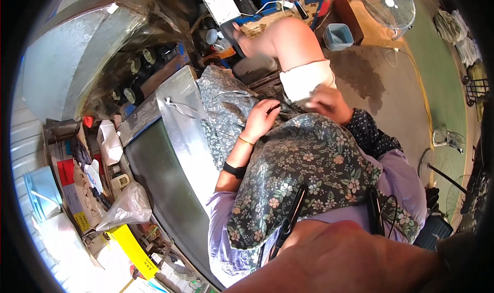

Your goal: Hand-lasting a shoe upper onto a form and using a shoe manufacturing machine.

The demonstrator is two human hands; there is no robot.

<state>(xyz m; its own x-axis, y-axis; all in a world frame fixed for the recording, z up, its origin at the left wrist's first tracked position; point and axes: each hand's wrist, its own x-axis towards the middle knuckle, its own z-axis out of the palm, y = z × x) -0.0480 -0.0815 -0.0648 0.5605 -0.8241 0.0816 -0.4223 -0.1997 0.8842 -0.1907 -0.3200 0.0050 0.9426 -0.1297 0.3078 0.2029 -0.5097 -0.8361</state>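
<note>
My left hand [261, 119] is over my lap, its fingers closed around a small dark piece whose kind I cannot make out. To its right, my right hand [331, 103] has its fingers curled together beside my bare knee; they are slightly blurred, and whatever they hold is hidden. Dark, thin material lies in the lap between both hands, on a dark floral apron [309, 159]. Left of my left hand, a pair of pliers [179, 107] rests on a bare metal bench top [188, 133], touched by neither hand.
At left, an open box of clutter holds a white bottle [109, 143], a plastic bag [128, 206] and a yellow carton [133, 252]. Beyond my leg stand a light-blue plastic tub [338, 37], a cardboard box [352, 20] and a fan [389, 3]. A wet patch darkens the floor.
</note>
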